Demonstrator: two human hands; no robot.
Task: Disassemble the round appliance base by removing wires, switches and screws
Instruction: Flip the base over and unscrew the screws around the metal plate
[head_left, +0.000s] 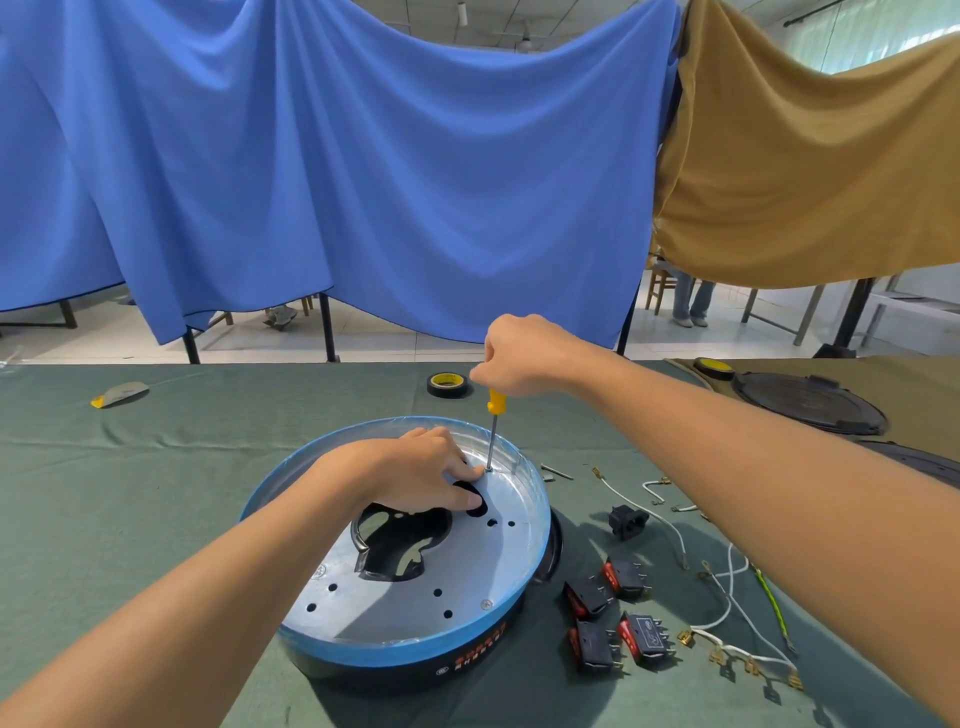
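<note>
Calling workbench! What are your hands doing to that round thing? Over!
Right hand grips screwdriver, tip on a screw in the base. Left hand presses base. Switches, wires lie out beside it. Nothing blocking.

Screwdriver (496, 402) handle yellow; round base (415, 613) silver plate, blue rim, black body; switches (613, 618) black-red; tablecloth (156, 493) green.

Matt metal plate (415, 597); green cloth (156, 493)
</note>
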